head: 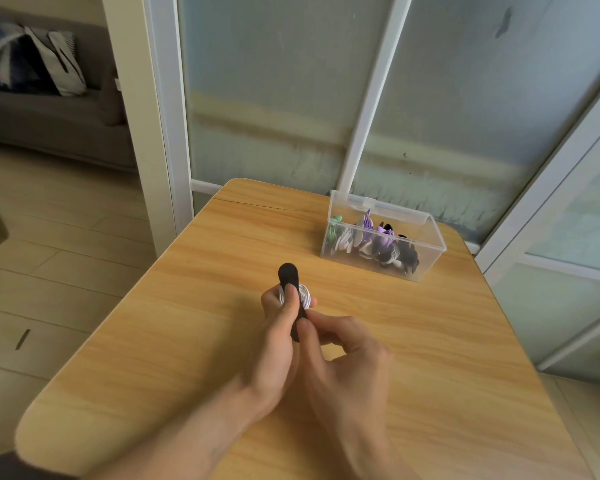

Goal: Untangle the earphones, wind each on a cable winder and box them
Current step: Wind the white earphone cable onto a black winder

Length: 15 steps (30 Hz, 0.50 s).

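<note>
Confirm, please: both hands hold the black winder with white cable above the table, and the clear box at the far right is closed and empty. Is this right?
Not quite. The head view shows the clear box with its lid open and several wound earphones inside. The rest stands: the left hand and right hand hold the black winder with white cable above the table.

White earphone coil (305, 293) mostly behind fingers (291, 299); boxed bundles (378, 244) indistinct.

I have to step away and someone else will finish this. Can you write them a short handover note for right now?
Left hand holds a coil of white earphone cable against the black winder strap. Right hand pinches the strap's lower end.
Clear box stands open at the table's far right, with several wound sets inside.
Done: cable coiled.
Left: close the strap, put this set in the box.
</note>
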Each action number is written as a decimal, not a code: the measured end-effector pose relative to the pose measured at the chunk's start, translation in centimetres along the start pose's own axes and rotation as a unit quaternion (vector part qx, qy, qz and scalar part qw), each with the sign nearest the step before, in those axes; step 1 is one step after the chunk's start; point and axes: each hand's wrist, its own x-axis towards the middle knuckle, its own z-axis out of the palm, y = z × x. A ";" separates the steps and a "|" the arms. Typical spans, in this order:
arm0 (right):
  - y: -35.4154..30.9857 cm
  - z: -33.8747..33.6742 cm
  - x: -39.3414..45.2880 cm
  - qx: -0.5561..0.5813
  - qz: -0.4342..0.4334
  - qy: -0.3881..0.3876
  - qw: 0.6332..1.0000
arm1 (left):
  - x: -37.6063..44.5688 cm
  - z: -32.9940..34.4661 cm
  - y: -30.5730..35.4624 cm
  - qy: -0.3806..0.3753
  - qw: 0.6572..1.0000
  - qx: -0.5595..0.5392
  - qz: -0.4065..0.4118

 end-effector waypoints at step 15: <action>-0.4 -2.1 4.2 0.125 0.123 -0.018 0.984 | 1.6 0.4 1.6 -0.015 0.988 0.153 0.003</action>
